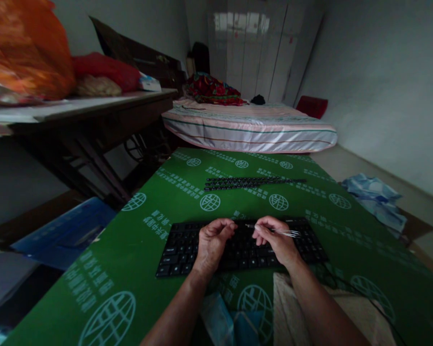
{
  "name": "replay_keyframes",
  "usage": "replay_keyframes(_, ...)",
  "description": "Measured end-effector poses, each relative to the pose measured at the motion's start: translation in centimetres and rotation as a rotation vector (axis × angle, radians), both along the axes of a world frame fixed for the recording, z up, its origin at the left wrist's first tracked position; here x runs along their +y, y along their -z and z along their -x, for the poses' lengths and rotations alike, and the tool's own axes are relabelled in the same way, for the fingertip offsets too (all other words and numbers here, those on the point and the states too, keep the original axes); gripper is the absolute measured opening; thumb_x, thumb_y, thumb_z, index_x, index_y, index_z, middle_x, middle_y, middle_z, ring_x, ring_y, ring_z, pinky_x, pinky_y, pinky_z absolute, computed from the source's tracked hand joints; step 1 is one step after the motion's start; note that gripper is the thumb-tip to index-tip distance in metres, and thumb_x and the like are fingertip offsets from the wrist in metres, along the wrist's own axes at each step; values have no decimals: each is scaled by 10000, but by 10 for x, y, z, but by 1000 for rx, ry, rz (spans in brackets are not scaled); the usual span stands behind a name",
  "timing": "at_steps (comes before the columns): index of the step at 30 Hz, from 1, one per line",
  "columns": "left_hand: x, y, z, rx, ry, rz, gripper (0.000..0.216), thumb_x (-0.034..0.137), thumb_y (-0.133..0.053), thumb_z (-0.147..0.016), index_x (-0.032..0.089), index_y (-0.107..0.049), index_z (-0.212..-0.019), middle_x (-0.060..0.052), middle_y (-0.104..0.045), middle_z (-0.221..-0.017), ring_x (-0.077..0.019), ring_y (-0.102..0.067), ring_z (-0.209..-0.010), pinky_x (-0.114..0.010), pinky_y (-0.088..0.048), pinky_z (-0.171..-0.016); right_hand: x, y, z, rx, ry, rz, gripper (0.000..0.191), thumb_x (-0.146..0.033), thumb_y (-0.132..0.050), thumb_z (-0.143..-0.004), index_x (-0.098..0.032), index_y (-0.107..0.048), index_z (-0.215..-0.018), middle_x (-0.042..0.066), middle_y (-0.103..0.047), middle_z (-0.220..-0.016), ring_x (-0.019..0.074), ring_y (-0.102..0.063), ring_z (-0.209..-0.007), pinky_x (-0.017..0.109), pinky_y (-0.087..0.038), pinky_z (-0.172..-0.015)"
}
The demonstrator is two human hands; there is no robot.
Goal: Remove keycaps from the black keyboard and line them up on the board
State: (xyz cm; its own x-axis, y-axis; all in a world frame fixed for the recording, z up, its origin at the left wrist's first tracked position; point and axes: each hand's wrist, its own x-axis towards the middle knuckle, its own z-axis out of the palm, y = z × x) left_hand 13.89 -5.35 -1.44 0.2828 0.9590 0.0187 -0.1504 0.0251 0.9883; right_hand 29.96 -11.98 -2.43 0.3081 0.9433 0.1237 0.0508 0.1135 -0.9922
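A black computer keyboard (pixel 173 250) lies on the green tabletop (pixel 137 254), and both hands are above its upper middle part. My left hand (pixel 214 240) is closed in a pinch of thumb and forefinger; what it pinches, if anything, is too small to make out. Across a short gap, my right hand (pixel 274 238) is closed around a metal fork (pixel 291 234), its tines pointing right and its handle end toward my left hand. Beyond the keyboard lie black strips of what look like keys (pixel 238 182), side by side.
A beige cloth (pixel 288 312) and blue pieces (pixel 218 317) lie near me, with a cable (pixel 368 298) running right. Behind stands a bed (pixel 252 127). At left are a table with an orange bag (pixel 25 48) and a blue bin (pixel 65 235).
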Motion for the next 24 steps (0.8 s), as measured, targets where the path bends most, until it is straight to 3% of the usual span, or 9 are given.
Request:
replay_keyframes(8,-1,-1,0,19,0,-9,80,228,-677,-656,154,-685,-686,2,-667,-656,-106,-527,-593,-196,-414,-580,0,4,-1,25,-7,-4,217,-387,-619,-763,-173,-581,-757,0,-630,-625,95,-542,-471,213,-394,-465)
replay_keyframes(14,1,6,0,165,17,-133,94,248,-656,-674,158,-682,-665,1,-634,-645,-125,-525,-612,-213,-406,-599,2,4,0,84,-2,-39,190,-360,-625,-768,-172,-599,-770,0,-638,-628,93,-545,-465,211,-392,-454)
replay_keyframes(20,1,7,0,248,21,-223,117,268,-632,-687,168,-677,-647,1,-617,-617,-138,-530,-595,-224,-417,-592,-2,-4,-6,173,88,-96,205,-349,-621,-763,-150,-624,-714,26,-640,-614,107,-550,-463,227,-412,-447)
replay_keyframes(24,1,7,0,234,18,-239,106,264,-639,-682,174,-680,-645,5,-623,-607,-141,-541,-584,-221,-430,-578,-4,-10,-13,144,181,-47,271,-382,-639,-740,-150,-584,-613,2,-590,-524,78,-478,-388,203,-363,-390)
